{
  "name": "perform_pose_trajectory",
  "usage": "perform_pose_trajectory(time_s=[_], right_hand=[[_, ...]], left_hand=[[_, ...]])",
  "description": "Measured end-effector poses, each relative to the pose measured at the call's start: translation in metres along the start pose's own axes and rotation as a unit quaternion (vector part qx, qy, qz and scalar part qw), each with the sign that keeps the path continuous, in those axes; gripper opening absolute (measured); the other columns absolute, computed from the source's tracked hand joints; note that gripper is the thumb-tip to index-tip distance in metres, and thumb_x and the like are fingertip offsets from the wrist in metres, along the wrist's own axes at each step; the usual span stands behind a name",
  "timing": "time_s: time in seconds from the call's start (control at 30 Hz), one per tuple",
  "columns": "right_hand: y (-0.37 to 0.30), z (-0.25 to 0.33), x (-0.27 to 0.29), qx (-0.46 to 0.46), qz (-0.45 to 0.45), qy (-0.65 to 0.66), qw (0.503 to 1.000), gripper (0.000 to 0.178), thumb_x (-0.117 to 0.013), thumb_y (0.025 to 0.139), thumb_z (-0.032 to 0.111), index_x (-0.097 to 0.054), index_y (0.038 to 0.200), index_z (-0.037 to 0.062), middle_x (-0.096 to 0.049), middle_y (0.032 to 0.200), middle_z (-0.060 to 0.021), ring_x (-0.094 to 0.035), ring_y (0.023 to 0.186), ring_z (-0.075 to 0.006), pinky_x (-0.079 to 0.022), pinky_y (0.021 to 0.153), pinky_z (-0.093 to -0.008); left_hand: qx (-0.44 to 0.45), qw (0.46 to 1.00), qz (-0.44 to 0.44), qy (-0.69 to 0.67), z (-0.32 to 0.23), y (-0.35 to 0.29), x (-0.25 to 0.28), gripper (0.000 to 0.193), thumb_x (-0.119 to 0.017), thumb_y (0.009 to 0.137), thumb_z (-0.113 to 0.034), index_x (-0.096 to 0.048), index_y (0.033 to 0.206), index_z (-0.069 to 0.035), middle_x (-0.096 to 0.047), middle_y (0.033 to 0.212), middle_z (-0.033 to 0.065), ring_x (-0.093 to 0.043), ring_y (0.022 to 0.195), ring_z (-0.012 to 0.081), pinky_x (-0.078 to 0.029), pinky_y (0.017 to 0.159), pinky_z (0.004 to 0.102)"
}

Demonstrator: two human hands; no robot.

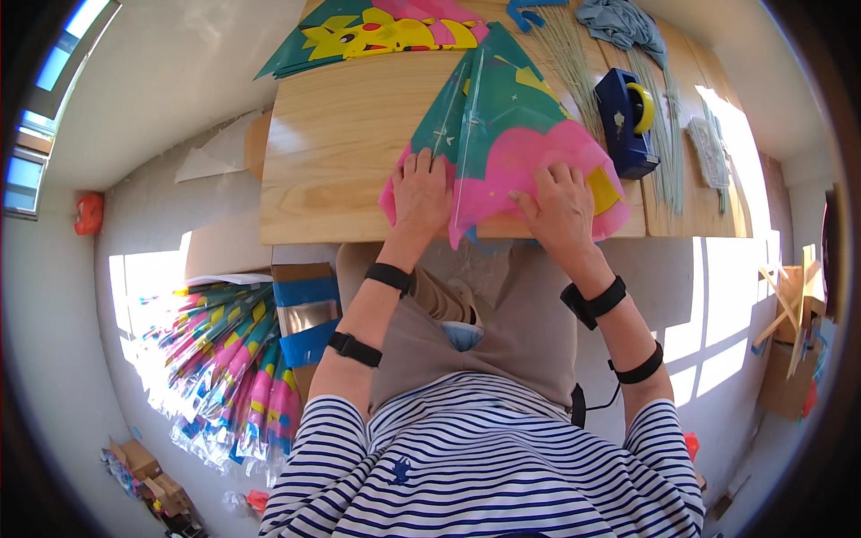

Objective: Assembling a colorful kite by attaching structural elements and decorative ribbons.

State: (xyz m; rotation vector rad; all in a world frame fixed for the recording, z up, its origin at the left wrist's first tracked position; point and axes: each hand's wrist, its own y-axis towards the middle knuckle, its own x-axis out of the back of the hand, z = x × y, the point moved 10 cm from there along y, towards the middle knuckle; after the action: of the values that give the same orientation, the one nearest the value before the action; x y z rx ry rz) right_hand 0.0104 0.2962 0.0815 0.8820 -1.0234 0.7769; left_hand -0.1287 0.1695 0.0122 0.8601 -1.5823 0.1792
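A green and pink plastic kite [511,134] lies across the table's near edge in front of me, its pointed end facing away. A clear strip runs down its middle, and its pink lower part is creased and curled at the right. My left hand [423,193] rests on the kite's left side, fingers stretched over the sheet. On the right side, my right hand [560,202] has its fingers bent onto the pink sheet, thumb towards the middle. The sheet bunches around that hand, and its lower edge hangs slightly over the table edge.
Several flat kites [386,36] with a yellow cartoon figure lie at the far left of the wooden table [332,143]. A blue tape dispenser [619,125], thin sticks [574,63], a grey-blue cloth [623,27] and a clear box [707,152] sit right. Wrapped kites [233,350] stand lower left.
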Motion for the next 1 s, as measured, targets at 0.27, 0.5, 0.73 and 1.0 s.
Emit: perform_pose_trajectory(time_s=[0.27,0.5,0.73,1.0], right_hand=[[-0.024,-0.018,-0.052,0.033,-0.043,-0.009,0.998,0.048,-0.074,0.08,0.026,-0.062,0.124,0.0109,-0.057,0.122,-0.0155,-0.05,0.118,-0.0369,-0.041,0.097,-0.0522],[0.047,-0.055,0.036,-0.034,-0.187,-0.054,0.98,0.029,-0.074,0.079,0.021,-0.063,0.1,0.0049,-0.057,0.107,-0.0124,-0.054,0.103,-0.0324,-0.044,0.086,-0.0448],[0.083,-0.156,-0.04,-0.282,0.013,-0.035,0.959,0.031,-0.072,0.078,0.019,-0.065,0.104,0.0035,-0.062,0.118,-0.0167,-0.056,0.117,-0.0379,-0.048,0.093,-0.0491],[0.071,-0.152,-0.046,-0.221,-0.084,0.035,0.971,0.015,-0.065,0.079,0.01,-0.067,0.093,0.005,-0.067,0.099,-0.0175,-0.063,0.099,-0.0387,-0.051,0.083,-0.044]], left_hand=[[0.028,0.998,0.009,-0.06,0.028,0.004,0.008,0.031,-0.07,0.076,-0.012,-0.061,0.104,-0.002,-0.061,0.113,0.016,-0.055,0.109,0.0357,-0.048,0.091,0.0463],[0.007,0.998,0.044,0.036,0.025,0.01,0.006,0.023,-0.065,0.076,-0.003,-0.058,0.098,-0.002,-0.059,0.1,0.0179,-0.059,0.095,0.0373,-0.052,0.08,0.045],[0.026,0.999,0.024,-0.02,0.04,0.021,0.0,0.03,-0.062,0.075,0.003,-0.058,0.105,0.001,-0.063,0.096,0.0199,-0.062,0.092,0.0365,-0.054,0.075,0.0427],[0.33,0.597,0.123,-0.72,0.133,-0.013,-0.009,0.043,-0.048,0.08,0.011,-0.055,0.123,0.007,-0.068,0.099,0.0157,-0.068,0.091,0.0215,-0.057,0.082,0.0316]])
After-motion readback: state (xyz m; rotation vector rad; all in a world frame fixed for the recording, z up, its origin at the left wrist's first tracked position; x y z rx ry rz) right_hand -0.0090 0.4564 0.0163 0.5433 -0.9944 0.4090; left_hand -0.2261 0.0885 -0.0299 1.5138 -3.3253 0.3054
